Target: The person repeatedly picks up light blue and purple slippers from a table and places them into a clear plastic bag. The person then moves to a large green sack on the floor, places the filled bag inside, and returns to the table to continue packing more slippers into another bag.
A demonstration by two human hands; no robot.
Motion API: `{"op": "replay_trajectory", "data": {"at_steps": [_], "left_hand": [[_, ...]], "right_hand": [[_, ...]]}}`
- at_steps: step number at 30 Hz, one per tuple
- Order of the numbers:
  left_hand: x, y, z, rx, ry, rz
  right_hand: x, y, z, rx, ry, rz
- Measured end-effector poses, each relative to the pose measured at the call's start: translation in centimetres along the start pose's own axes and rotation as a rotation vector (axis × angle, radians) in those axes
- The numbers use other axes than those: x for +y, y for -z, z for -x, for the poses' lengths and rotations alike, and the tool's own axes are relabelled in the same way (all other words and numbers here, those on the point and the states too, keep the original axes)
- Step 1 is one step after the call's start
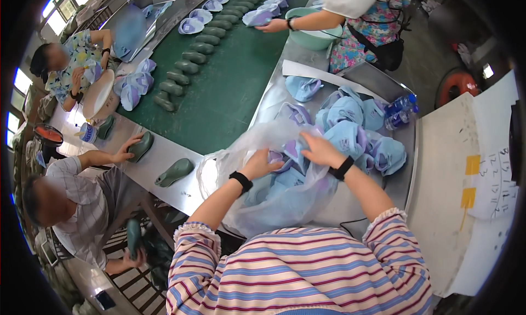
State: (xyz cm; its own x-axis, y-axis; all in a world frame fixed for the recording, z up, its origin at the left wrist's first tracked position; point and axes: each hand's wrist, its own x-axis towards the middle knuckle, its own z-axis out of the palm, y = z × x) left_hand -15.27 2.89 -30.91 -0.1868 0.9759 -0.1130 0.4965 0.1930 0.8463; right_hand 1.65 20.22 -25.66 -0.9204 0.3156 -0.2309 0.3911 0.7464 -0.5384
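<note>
Head view: a heap of pale blue shoe uppers crowds the metal worktop toward its far right corner, plastic bottles just beyond. Dark green shoe lasts lie near the left edge; bare metal remains along the near right edge. The clear plastic bag, stuffed with blue and purple uppers, sits at the near edge. The left hand is curled inside it, gripping an upper; the right hand rests half-open on the bag's mouth.

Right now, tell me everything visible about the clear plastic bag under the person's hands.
The plastic bag is thin, clear and crinkled, lying slumped and open on the metal table right in front of the person. Through it show light blue and purple shoe uppers. The left hand and the right hand both reach in at its mouth. More uppers are piled just beyond it.
</note>
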Motion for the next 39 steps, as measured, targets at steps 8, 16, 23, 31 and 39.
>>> {"op": "replay_trajectory", "data": {"at_steps": [8,16,23,31,39], "left_hand": [[-2.9,-5.0,-1.9,0.053,-0.015,0.013],[-0.8,-6.4,3.8,-0.022,0.201,0.166],[1.5,-4.6,5.1,0.135,0.244,0.165],[-1.4,-7.0,-2.3,0.104,0.272,-0.055],[5.4,-2.7,5.0,0.166,-0.076,0.055]], "right_hand": [[2.5,-3.2,-0.9,-0.238,0.244,-0.181],[-3.2,-5.5,1.1,-0.307,0.107,-0.185],[0.7,-2.8,-0.6,0.214,-0.082,-0.475],[-6.3,-1.3,6.1,0.818,0.191,0.376],[-1.1,-4.3,7.5,0.327,-0.090,-0.116]]}}
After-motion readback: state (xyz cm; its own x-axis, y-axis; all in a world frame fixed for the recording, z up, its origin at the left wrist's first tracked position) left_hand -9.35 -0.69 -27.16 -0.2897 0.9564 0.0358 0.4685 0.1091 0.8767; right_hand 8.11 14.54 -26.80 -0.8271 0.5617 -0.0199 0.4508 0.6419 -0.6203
